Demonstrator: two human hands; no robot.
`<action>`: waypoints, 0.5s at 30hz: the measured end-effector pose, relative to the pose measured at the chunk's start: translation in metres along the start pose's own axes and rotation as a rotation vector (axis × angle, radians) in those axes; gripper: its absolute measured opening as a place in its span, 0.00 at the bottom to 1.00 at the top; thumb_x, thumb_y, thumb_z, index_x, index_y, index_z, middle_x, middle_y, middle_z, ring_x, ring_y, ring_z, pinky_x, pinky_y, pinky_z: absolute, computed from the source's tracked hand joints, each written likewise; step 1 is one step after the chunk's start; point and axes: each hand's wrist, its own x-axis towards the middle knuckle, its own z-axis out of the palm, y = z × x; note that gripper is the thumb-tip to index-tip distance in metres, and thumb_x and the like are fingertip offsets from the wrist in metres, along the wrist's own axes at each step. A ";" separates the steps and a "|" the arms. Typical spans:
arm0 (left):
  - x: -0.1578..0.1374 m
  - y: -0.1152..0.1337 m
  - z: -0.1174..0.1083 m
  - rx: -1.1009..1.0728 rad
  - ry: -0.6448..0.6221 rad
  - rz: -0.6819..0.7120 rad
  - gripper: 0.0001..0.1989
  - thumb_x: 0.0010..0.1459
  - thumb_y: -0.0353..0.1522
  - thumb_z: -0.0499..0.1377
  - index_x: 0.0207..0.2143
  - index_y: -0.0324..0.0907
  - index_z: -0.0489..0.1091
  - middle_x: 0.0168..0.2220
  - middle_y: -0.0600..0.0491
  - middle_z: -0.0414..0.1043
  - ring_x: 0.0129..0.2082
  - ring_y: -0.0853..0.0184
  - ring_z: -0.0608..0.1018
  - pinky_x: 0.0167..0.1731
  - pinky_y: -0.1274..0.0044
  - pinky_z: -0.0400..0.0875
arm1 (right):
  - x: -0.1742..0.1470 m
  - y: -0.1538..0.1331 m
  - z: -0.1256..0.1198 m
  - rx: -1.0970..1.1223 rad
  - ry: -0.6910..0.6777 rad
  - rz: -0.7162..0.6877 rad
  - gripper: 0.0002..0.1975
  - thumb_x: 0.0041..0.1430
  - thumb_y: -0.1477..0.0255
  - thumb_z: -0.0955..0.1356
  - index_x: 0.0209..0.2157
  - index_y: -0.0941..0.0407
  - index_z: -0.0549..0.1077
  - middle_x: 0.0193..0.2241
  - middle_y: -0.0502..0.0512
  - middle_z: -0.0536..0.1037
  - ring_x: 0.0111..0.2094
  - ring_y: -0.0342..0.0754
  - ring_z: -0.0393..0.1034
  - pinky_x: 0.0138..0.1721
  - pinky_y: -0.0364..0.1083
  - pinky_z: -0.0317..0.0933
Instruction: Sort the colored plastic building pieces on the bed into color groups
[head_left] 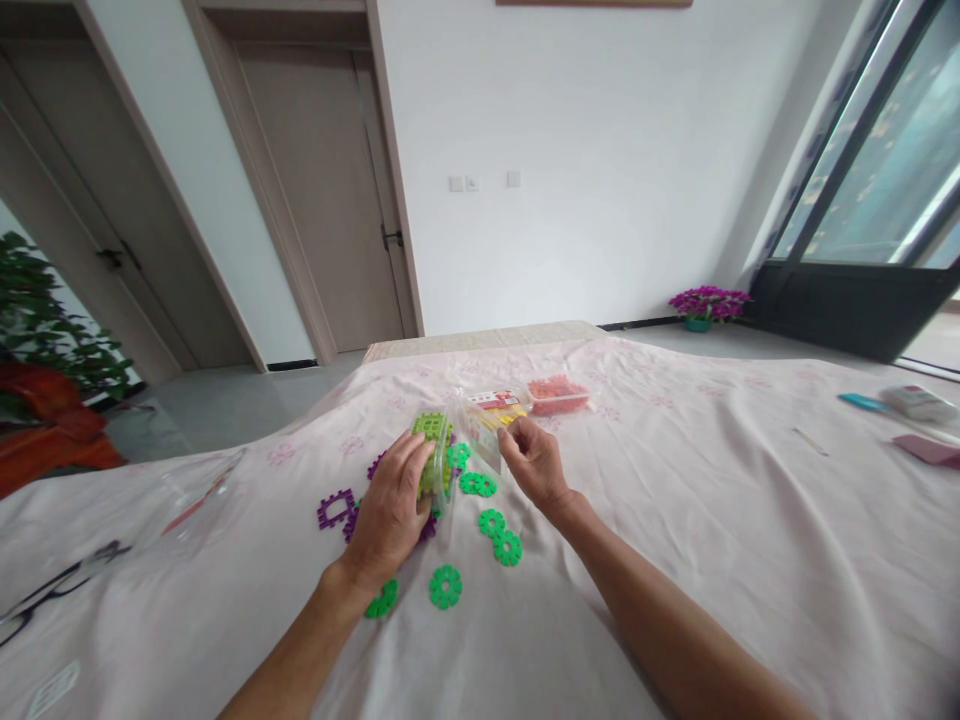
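In the head view my left hand (391, 490) is wrapped round a clear plastic box (445, 468), tipped on its side. Yellow-green square lattice pieces (431, 428) show in and beside it. The fingers of my right hand (531, 462) pinch the edge of a clear, labelled plastic lid (484, 436) that stands up beside the box. Purple square pieces (335, 509) lie under and left of my left hand. Green notched discs (445, 587) are scattered on the pink cloth (577, 640) between my forearms. The box's far side is hidden by my fingers.
A clear box of orange-red pieces (558, 395) stands behind my right hand, with a yellow-filled pack (504, 404) beside it. Eyeglasses (64, 582) and a crumpled clear bag (191, 505) lie at left. A pink flat object (926, 450) and a wrapped white pack (919, 403) lie at right.
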 end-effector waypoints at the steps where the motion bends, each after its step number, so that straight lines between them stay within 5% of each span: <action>1: 0.001 -0.001 -0.002 0.011 -0.007 0.010 0.38 0.51 0.18 0.54 0.64 0.46 0.53 0.61 0.45 0.61 0.65 0.55 0.61 0.62 0.57 0.61 | 0.000 0.000 0.000 -0.002 -0.002 -0.003 0.15 0.59 0.66 0.64 0.21 0.55 0.58 0.18 0.44 0.59 0.21 0.39 0.54 0.25 0.41 0.48; 15: 0.023 -0.001 -0.043 0.178 -0.079 0.129 0.37 0.52 0.19 0.52 0.64 0.51 0.55 0.61 0.50 0.63 0.66 0.55 0.59 0.63 0.52 0.54 | -0.003 -0.002 0.002 0.015 -0.008 -0.014 0.15 0.58 0.65 0.64 0.21 0.54 0.59 0.18 0.43 0.59 0.20 0.39 0.53 0.24 0.41 0.48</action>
